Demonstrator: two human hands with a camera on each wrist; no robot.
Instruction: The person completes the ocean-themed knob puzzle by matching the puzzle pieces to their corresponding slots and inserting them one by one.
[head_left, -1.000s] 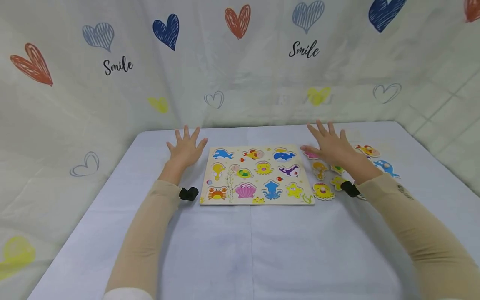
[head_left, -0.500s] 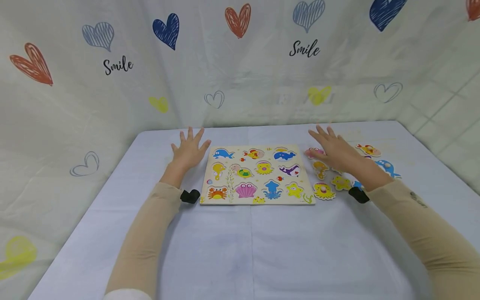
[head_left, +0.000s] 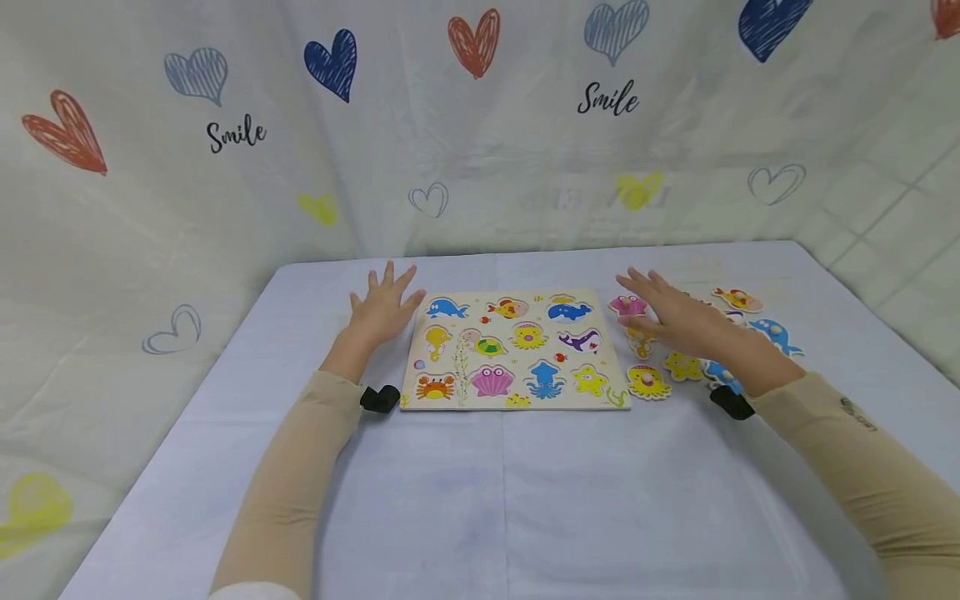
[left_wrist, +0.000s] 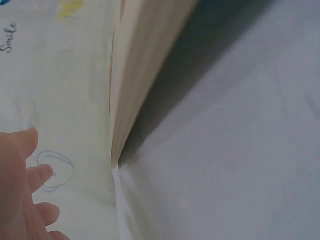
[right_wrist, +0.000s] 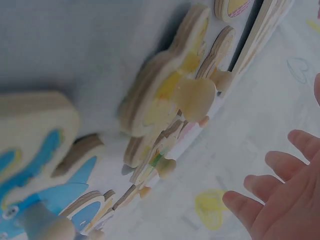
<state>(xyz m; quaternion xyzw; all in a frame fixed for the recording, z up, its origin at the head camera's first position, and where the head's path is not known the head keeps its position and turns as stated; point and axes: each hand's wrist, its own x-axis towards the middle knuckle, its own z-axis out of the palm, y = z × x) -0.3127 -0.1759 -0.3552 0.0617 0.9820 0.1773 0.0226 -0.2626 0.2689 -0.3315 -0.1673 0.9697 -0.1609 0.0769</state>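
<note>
Both hands look idle, holding nothing, perhaps poised before a pick: left hand spread beside the sea-animal puzzle board, right hand extended by loose puzzle pieces on the bench's right side. Grasping one calls for pinching its knob. The right hand partly hides several; their full count is unclear.

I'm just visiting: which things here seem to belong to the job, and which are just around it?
Likely part of the job:
puzzle board
loose sea-creature pieces, right of the board

Just around it:
white tablecloth
heart-printed backdrop
</note>
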